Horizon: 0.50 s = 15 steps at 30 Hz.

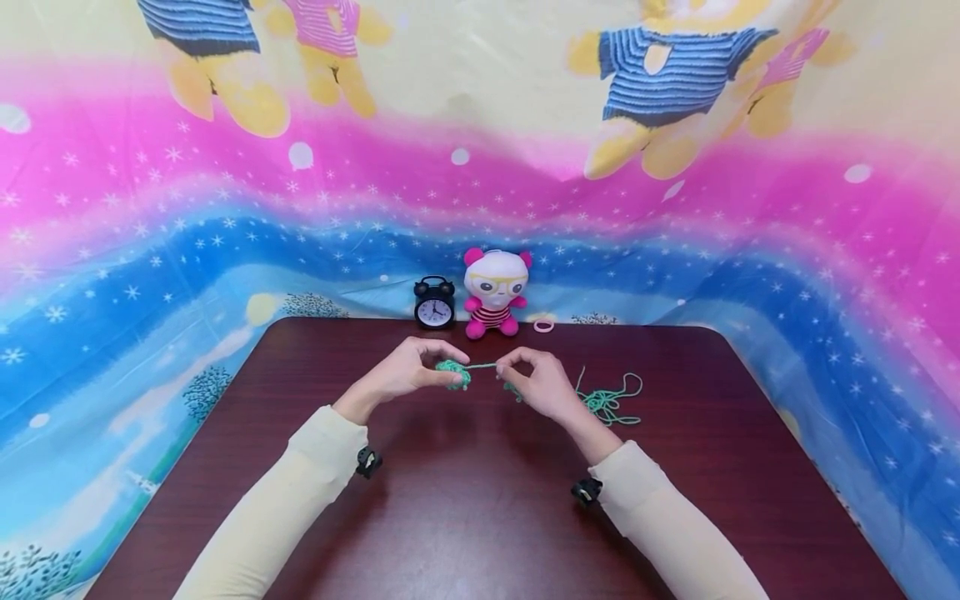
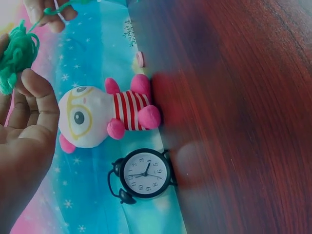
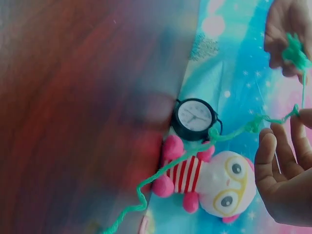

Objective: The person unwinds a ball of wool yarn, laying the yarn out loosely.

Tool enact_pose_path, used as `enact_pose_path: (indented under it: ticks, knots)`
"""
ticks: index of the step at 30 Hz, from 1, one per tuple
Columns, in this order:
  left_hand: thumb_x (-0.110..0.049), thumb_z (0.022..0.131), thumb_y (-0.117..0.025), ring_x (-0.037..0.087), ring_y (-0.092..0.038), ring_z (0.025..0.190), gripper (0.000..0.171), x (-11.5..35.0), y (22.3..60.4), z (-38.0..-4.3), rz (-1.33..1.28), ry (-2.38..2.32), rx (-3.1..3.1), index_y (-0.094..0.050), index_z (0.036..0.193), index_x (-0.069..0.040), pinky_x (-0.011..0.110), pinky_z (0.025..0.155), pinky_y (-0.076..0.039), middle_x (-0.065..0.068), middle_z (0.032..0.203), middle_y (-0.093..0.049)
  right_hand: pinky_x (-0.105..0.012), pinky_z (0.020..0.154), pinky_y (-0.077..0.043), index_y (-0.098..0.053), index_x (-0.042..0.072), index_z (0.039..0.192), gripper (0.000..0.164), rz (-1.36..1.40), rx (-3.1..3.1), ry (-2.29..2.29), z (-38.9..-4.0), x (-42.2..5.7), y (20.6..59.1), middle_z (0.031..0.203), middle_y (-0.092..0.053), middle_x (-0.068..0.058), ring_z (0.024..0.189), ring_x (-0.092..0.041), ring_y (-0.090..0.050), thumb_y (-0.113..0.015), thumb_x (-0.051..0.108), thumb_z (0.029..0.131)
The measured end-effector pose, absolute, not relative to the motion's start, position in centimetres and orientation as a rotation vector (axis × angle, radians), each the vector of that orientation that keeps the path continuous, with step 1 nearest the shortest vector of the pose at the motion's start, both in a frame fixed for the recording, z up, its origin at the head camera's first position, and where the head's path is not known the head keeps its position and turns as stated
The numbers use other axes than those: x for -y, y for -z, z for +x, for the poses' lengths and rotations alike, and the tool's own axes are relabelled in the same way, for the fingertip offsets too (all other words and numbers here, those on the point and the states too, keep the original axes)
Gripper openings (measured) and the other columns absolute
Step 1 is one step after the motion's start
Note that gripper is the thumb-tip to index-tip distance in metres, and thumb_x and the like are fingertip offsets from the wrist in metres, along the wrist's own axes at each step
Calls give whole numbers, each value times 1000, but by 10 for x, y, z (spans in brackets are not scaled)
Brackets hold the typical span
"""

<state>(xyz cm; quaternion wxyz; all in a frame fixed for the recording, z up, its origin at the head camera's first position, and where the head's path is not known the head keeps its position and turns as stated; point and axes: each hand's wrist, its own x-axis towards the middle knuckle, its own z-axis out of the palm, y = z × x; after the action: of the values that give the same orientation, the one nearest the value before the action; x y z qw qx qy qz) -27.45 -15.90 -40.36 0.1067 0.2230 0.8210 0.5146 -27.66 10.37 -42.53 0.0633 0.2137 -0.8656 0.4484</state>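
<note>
A small wound bundle of green yarn [image 1: 453, 374] is held between the thumb and fingers of my left hand [image 1: 406, 372]. From it a strand runs across to my right hand [image 1: 542, 382], which pinches it between thumb and fingertip. In the right wrist view the yarn strand [image 3: 183, 157] trails down from the right hand with small knots or kinks in it. A loose tangle of the same yarn [image 1: 606, 405] lies on the table to the right of the right hand. The left wrist view shows the bundle [image 2: 19, 53] as several looped turns.
Behind the hands, at the table's back edge, stand a black alarm clock [image 1: 435, 305] and a pink-and-white panda plush [image 1: 496, 293]. A small pink ring [image 1: 543, 327] lies beside the plush. The dark wooden table [image 1: 450, 517] meets a printed curtain [image 1: 225, 242] at the back.
</note>
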Motion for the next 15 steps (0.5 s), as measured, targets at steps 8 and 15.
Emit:
enact_pose_path:
  ticks: [8,15]
  knots:
    - [-24,83,-82,19,-72,86,31,163,408,-275,688,-1495,-2399,-73,113,-17,33,79,-57,4,95,-77,-35,72,-53,-72,12,101,26,498,2509,-1452,-282,-122,413,102,-75,-8,79,-19,-66,-66,37,96]
    - [-21,82,-83,17,-66,81,23,165,410,-275,628,-1545,-2423,-73,101,-12,28,74,-54,4,92,-74,-32,83,-53,-72,9,104,29,393,2465,-1464,-284,-137,403,108,-74,-11,92,-21,-67,-65,37,97]
